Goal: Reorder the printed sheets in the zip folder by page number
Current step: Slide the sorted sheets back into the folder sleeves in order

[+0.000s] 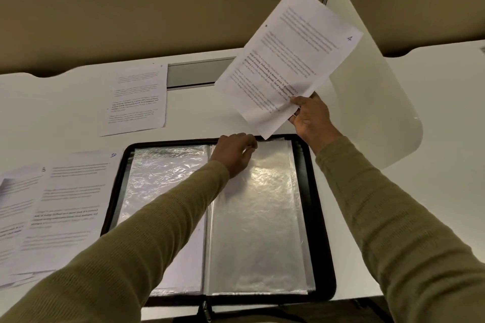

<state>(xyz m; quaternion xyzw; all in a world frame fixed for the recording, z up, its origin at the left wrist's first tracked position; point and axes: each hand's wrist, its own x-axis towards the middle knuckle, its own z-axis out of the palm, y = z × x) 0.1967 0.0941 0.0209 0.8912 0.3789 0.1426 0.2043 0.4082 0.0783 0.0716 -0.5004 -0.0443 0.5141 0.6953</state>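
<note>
Our right hand (pixel 311 118) pinches sheet 4 (pixel 288 60) by its near corner, above the far edge of the open zip folder (pixel 319 217). Our left hand (pixel 235 151) pinches the mouth of the right sleeve (pixel 257 217). Let us spread it wide (film clings) and feed squarely.

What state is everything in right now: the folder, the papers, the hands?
Zip folder: unzipped, open flat on the desk.
Right clear sleeve: top edge pinched by the left hand.
Sheet marked 4: held in the air, gripped by the right hand.
Sheet marked 10: flat on the desk, left of the zip folder.
</note>
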